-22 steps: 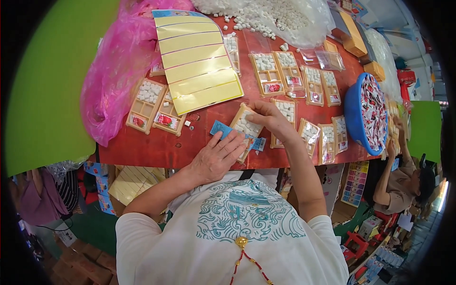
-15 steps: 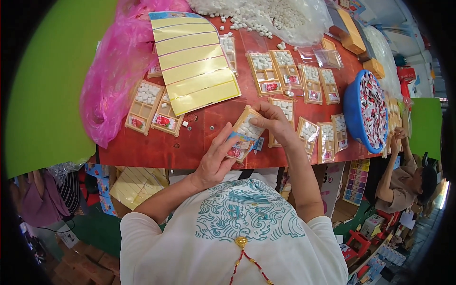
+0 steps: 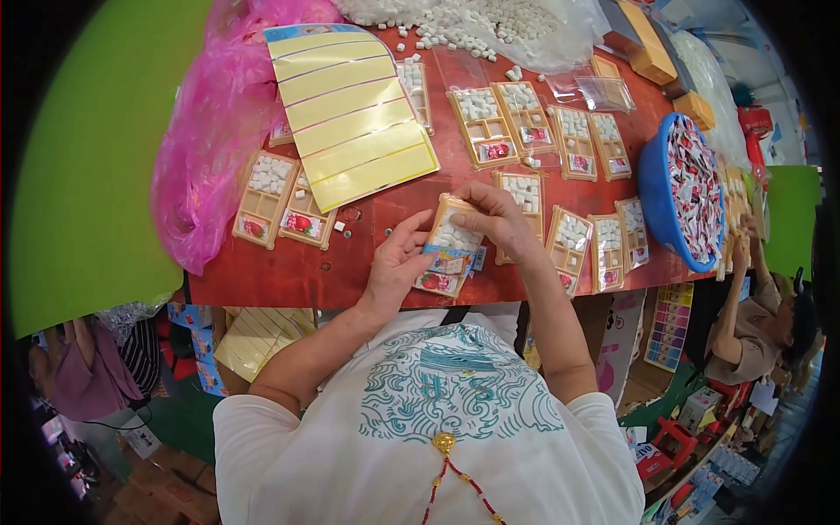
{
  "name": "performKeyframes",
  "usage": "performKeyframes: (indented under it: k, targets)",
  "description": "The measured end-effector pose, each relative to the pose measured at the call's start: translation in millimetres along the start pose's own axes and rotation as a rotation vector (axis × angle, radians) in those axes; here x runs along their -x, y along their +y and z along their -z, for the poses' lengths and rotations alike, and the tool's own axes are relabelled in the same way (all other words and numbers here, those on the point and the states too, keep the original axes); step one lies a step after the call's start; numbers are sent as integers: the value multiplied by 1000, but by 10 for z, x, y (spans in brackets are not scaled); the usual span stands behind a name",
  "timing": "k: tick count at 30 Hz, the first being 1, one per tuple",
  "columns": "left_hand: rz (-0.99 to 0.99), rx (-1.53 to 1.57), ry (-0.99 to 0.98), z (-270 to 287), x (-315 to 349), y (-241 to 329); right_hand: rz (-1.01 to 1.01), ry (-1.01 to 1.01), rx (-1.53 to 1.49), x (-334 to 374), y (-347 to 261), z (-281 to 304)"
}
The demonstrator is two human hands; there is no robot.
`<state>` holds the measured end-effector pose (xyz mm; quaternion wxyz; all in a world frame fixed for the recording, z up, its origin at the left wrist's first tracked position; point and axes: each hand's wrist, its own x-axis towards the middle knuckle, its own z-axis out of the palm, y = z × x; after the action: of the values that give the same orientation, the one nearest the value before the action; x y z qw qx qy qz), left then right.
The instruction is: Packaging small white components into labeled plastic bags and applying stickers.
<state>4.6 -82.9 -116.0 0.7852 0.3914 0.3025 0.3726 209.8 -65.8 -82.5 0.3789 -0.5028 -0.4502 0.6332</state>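
Note:
Just above the table's near edge I hold a small tan compartment tray [image 3: 438, 217] of white cube-like pieces, with a red-and-white sachet at its near end. A blue printed label [image 3: 450, 262] lies across its middle, and one end sticks out past the right side. My left hand [image 3: 395, 267] grips the tray's left side, fingertips by the label. My right hand [image 3: 497, 219] is closed on the far right part, its thumb over the white pieces. Left of my hands, a yellow-backed label sheet [image 3: 350, 114] rests on similar filled trays [image 3: 286, 206].
More filled trays [image 3: 484, 157] stand across the red table [image 3: 376, 236]. A blue basin [image 3: 652, 188] of sachets is at the right. Loose white pieces spill from a clear bag [image 3: 573, 44] at the back. A pink plastic bag [image 3: 197, 166] lies left. Another person [image 3: 757, 315] works at far right.
The tray has turned a little more upright in my hands. My left fingers have shifted back to its side, and more of the label and sachet shows. The view has moved slightly.

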Motion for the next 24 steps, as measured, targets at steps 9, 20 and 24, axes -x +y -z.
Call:
performKeyframes:
  k: [9,20,24]
  targets:
    - [156,24,-111,91,-112,41,46,-40,-39,-8,74,63]
    - [-607,-1177,218,-8,-21,79,97,30,-199,48,197,117]
    - [-609,-1419,173,-38,46,189,125,81,-240,40,222,90]
